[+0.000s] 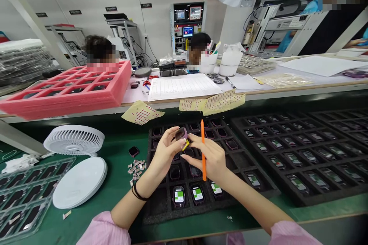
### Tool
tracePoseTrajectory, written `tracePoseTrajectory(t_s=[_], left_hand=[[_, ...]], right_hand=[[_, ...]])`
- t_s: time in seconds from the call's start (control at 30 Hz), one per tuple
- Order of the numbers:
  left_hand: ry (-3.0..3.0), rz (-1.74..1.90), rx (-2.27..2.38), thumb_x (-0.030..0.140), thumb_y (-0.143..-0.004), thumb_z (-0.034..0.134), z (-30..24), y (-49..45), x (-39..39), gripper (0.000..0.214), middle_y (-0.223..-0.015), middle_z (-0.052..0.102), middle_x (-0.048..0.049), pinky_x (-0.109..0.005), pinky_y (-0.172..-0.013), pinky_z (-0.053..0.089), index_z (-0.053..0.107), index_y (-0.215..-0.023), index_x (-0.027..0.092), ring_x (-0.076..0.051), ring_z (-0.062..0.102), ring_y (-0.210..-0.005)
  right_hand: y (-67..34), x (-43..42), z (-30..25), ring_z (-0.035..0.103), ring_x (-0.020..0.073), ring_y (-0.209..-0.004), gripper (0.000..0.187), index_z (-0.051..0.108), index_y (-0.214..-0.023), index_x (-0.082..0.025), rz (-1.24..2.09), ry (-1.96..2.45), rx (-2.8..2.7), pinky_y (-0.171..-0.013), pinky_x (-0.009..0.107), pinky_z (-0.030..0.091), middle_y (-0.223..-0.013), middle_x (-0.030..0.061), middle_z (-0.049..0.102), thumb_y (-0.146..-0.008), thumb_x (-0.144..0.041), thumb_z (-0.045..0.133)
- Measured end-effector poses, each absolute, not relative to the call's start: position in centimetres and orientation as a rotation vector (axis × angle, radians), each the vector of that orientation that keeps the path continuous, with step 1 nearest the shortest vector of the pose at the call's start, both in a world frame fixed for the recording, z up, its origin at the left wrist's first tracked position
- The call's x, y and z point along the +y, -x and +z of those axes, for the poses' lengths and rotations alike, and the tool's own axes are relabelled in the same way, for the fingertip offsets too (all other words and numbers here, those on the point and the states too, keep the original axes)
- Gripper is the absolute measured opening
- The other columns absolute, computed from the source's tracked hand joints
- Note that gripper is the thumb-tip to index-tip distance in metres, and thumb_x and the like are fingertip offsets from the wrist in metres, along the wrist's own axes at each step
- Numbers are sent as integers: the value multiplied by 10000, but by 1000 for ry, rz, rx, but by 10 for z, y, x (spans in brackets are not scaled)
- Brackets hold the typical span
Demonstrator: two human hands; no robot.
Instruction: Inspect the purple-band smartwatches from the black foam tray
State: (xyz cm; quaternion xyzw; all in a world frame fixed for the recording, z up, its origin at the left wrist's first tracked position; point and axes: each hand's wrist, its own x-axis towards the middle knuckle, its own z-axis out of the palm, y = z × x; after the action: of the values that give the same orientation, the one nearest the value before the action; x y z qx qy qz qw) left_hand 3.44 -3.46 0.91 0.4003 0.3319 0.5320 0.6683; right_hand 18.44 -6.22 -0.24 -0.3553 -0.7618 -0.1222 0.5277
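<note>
My left hand (164, 154) grips a small watch case (181, 133) with a dark face and purple rim, held up above a black foam tray (166, 214). A small yellow piece (186, 145) shows at the lower edge of the case, by my left thumb. My right hand (212, 156) holds an orange pen-like stick (202, 149), upright between its fingers. Its index fingertip is close beside the case, and the thumb is apart from the index finger. Below, several watches (197, 193) with lit green and white screens lie in the tray's compartments.
More foam trays of watches (299, 183) stand at right. On the left are a white fan (77, 183), clear plastic trays (28, 195), a loose watch (133, 151) and small strips (137, 169). A raised shelf bears a pink foam tray (66, 103) and papers (184, 86). Other people sit beyond.
</note>
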Motion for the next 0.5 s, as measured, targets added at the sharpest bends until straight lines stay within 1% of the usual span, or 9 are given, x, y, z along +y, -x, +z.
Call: tracePoseTrajectory(t_s=[0.1, 0.2, 0.27, 0.37, 0.43, 0.5], left_hand=[[-917, 1282, 764, 213, -638, 780, 8, -35, -38, 402, -1124, 597, -40, -240, -770, 511, 586, -989, 218, -154, 611, -963], [-916, 1306, 753, 230, -656, 772, 7, -36, -37, 386, -1130, 589, -31, -236, -761, 515, 584, -994, 226, -147, 604, -970], [-934, 1314, 742, 239, -676, 759, 8, -36, -36, 384, -1143, 584, -31, -270, -817, 517, 585, -1018, 231, -161, 587, -1023], [-986, 1284, 729, 234, -692, 748, 9, -34, -35, 431, -1128, 594, -48, -338, -918, 491, 587, -1092, 228, -196, 554, -1103], [-1006, 1214, 707, 243, -709, 738, 10, -32, -34, 456, -1114, 605, -55, -354, -930, 486, 591, -1140, 235, -210, 545, -1121], [-999, 1123, 664, 274, -728, 728, 10, -31, -33, 452, -1129, 607, -56, -350, -909, 496, 603, -1162, 257, -218, 540, -1128]], right_hand=[[-174, -57, -5, 720, 215, -848, 136, 635, -959, -191, -318, 911, -1810, -761, 314, 567, -1004, 107, 742, -834, -244, 647], [-173, -55, -9, 725, 200, -821, 189, 638, -1049, -183, -227, 949, -1808, -748, 301, 578, -990, 86, 747, -867, -183, 584], [-176, -54, -9, 728, 193, -815, 240, 640, -1096, -195, -191, 951, -1795, -751, 295, 588, -990, 69, 749, -873, -154, 562], [-185, -54, -5, 725, 197, -865, 286, 643, -1129, -212, -238, 924, -1788, -798, 305, 590, -1025, 66, 741, -872, -124, 555], [-191, -53, -1, 717, 203, -910, 312, 634, -1154, -209, -313, 896, -1809, -824, 314, 588, -1048, 81, 734, -869, -105, 561], [-196, -52, 2, 708, 209, -944, 352, 615, -1190, -202, -397, 854, -1833, -836, 321, 587, -1060, 99, 728, -861, -83, 571]])
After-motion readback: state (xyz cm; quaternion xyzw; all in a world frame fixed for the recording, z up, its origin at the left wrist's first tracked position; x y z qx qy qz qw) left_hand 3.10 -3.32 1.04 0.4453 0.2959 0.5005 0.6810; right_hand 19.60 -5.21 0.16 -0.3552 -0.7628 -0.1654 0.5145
